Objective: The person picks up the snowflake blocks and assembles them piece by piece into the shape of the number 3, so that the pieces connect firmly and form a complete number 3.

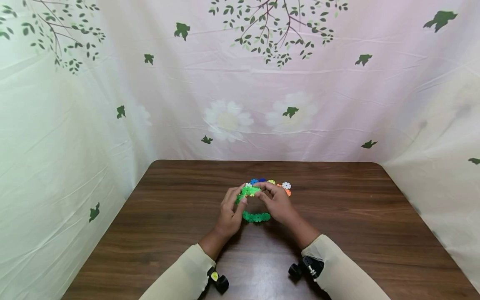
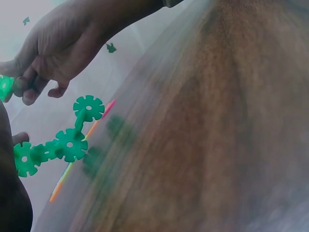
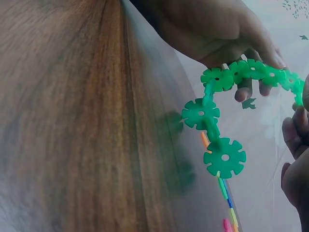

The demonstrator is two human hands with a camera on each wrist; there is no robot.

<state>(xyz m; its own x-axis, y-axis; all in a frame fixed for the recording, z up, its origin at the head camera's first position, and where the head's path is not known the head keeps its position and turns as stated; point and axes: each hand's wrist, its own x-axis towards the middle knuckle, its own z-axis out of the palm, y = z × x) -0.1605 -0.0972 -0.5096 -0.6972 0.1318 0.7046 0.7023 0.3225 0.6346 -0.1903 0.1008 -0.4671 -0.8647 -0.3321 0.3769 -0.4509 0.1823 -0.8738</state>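
Two hands grip one workpiece, a chain of green discs (image 1: 256, 217): the left hand (image 1: 229, 212) holds it between thumb and fingers, and the right hand (image 1: 279, 204) pinches it farther along. We see the fingertips of the two hands apart, a stretch of chain spanning the gap. From the left hand the chain bends toward the near edge of the desk (image 1: 168, 237) and finishes in an end disc (image 3: 225, 157) that neither hand touches; judging by the wrist views, this part is raised off the surface. The chain lies slightly left of the desk's midline, nearer the far edge than the near one.

As to progress, we find the green discs already slotted together, several in sequence, while the end disc and the stretch at the right hand are not joined to each other. Toward the far edge, on the desk, lie a blue disc (image 1: 254, 181), a yellow disc (image 1: 271, 182), a white disc (image 1: 286, 185) and an orange disc (image 1: 288, 193). We judge these not yet attached to the green chain; whether they are linked among themselves we cannot tell.
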